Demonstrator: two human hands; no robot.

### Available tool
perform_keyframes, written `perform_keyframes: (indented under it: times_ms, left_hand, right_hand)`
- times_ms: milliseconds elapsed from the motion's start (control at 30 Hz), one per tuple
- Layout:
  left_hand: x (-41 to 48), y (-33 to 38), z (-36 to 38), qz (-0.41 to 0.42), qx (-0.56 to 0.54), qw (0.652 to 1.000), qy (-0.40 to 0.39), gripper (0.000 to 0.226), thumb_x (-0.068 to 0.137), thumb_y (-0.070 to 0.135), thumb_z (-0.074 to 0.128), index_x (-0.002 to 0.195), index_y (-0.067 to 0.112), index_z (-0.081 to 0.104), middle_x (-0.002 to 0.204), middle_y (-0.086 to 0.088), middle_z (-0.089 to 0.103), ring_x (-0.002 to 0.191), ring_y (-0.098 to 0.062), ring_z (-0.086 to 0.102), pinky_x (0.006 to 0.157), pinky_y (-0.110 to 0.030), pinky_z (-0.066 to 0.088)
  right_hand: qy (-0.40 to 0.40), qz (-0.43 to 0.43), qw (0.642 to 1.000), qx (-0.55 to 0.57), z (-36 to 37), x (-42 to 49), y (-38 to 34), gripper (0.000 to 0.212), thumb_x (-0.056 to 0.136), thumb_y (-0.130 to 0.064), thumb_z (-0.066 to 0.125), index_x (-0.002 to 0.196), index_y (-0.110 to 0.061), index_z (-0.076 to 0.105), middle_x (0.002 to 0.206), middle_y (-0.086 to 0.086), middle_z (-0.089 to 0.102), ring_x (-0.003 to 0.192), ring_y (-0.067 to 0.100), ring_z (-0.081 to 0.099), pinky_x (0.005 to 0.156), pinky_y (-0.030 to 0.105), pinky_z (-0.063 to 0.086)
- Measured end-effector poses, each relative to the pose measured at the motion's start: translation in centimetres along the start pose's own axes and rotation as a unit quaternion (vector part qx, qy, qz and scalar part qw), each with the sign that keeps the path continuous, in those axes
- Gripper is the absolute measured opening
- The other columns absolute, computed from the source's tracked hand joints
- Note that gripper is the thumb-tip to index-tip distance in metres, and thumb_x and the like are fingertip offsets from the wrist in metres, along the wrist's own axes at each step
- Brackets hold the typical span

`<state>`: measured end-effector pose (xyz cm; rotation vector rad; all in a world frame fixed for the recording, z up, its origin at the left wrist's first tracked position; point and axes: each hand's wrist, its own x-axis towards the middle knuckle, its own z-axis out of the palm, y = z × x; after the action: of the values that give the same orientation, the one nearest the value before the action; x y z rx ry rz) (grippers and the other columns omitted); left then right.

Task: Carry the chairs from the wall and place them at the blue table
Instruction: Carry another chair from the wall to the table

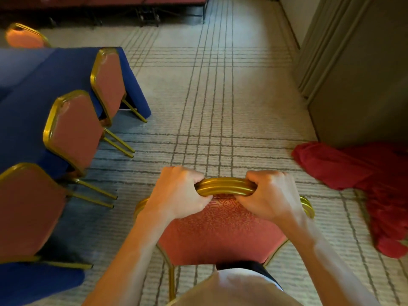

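Over the striped carpet (220, 96), left hand (176, 195) and right hand (273, 195) are curled round the top rail (225, 186) of the chair (220, 235), held just ahead of the body, blue table (26, 96) to the left, and a wide swing could catch that red cloth (364, 173) or the parked chairs (75, 129).

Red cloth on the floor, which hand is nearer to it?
Right. The right hand holds the chair's gold top rail on the side toward the red cloth; the left hand holds the same rail farther off, toward the blue table.
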<state>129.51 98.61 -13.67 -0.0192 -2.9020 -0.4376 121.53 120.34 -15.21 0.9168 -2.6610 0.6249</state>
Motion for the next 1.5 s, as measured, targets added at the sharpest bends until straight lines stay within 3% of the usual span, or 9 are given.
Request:
perform_keyframes:
  times_ms: [100,233,567,733,867,1167,1300,1400,1500]
  left_hand:
    - [6.7,-2.0,0.9,-0.018,0.001,1.000,0.003,0.053,0.072,0.049,0.072,0.049,0.029,0.029,0.043,0.010,0.034,0.041,-0.008,0.037,0.051,-0.023,0.025]
    - [13.5,-3.8,1.1,-0.034,0.015,0.999,0.000,0.056,0.072,0.046,0.078,0.048,0.032,0.030,0.042,0.012,0.034,0.040,-0.006,0.038,0.049,-0.017,0.025]
    - [27.1,-9.7,1.9,-0.057,0.022,0.998,0.021,0.049,0.071,0.050,0.072,0.049,0.025,0.036,0.043,0.008,0.040,0.041,-0.011,0.041,0.049,-0.023,0.026]
    - [34.4,-15.5,3.8,-0.063,0.001,0.997,0.033,0.052,0.071,0.047,0.071,0.050,0.029,0.027,0.042,0.011,0.029,0.039,-0.008,0.032,0.048,-0.020,0.019]
    - [41.6,-20.3,4.6,-0.044,-0.011,0.998,0.035,0.054,0.069,0.044,0.074,0.050,0.030,0.026,0.043,0.011,0.028,0.040,-0.008,0.032,0.047,-0.020,0.021]
    - [56.1,-29.1,2.0,0.002,-0.008,0.999,0.042,0.054,0.071,0.040,0.074,0.051,0.029,0.025,0.044,0.011,0.028,0.041,-0.008,0.032,0.049,-0.023,0.017]
    - [60.8,-32.2,1.6,0.002,-0.007,0.999,0.048,0.048,0.073,0.041,0.073,0.051,0.027,0.032,0.044,0.011,0.032,0.041,-0.007,0.035,0.049,-0.020,0.015]
    - [64.8,-34.8,2.2,-0.003,-0.004,0.999,0.053,0.049,0.073,0.041,0.072,0.051,0.029,0.029,0.045,0.013,0.029,0.042,-0.007,0.035,0.049,-0.021,0.018]
    - [68.9,-37.5,3.1,-0.011,-0.018,0.998,0.058,0.045,0.072,0.040,0.073,0.051,0.026,0.035,0.045,0.010,0.039,0.042,-0.011,0.041,0.047,-0.026,0.031]
  right_hand:
    - [-0.012,-0.001,1.000,0.024,2.0,7.0,3.4,0.039,0.066,-0.054,0.058,0.054,-0.023,0.039,0.045,-0.009,0.042,0.042,0.016,0.044,0.050,0.025,0.031]
    - [-0.034,-0.011,0.998,0.041,3.6,13.8,6.6,0.039,0.068,-0.054,0.056,0.055,-0.021,0.040,0.046,-0.008,0.046,0.043,0.016,0.046,0.047,0.026,0.037]
    - [-0.041,-0.029,0.998,0.037,7.2,28.4,11.6,0.039,0.069,-0.045,0.073,0.055,-0.021,0.046,0.047,-0.009,0.047,0.044,0.016,0.050,0.048,0.026,0.037]
    - [-0.060,-0.037,0.997,0.023,11.4,37.0,13.1,0.046,0.068,-0.043,0.080,0.055,-0.026,0.040,0.047,-0.012,0.045,0.043,0.014,0.048,0.049,0.024,0.037]
    - [-0.059,-0.029,0.998,0.006,14.4,44.2,14.7,0.045,0.069,-0.040,0.082,0.053,-0.023,0.043,0.047,-0.011,0.047,0.044,0.011,0.046,0.050,0.024,0.034]
    - [-0.041,-0.012,0.999,-0.008,17.1,59.6,15.4,0.036,0.072,-0.040,0.079,0.057,-0.022,0.051,0.051,-0.011,0.049,0.045,0.013,0.048,0.051,0.029,0.045]
    - [-0.040,-0.020,0.999,-0.009,18.6,65.3,16.2,0.039,0.073,-0.041,0.079,0.055,-0.022,0.050,0.050,-0.012,0.046,0.045,0.011,0.046,0.053,0.026,0.038]
    - [-0.046,-0.027,0.999,-0.011,20.8,69.6,17.4,0.041,0.074,-0.043,0.078,0.054,-0.023,0.048,0.049,-0.013,0.043,0.044,0.008,0.043,0.051,0.021,0.028]
    - [-0.060,-0.034,0.998,-0.005,23.4,74.6,18.9,0.042,0.073,-0.048,0.076,0.054,-0.025,0.045,0.049,-0.013,0.043,0.045,0.011,0.044,0.054,0.024,0.031]
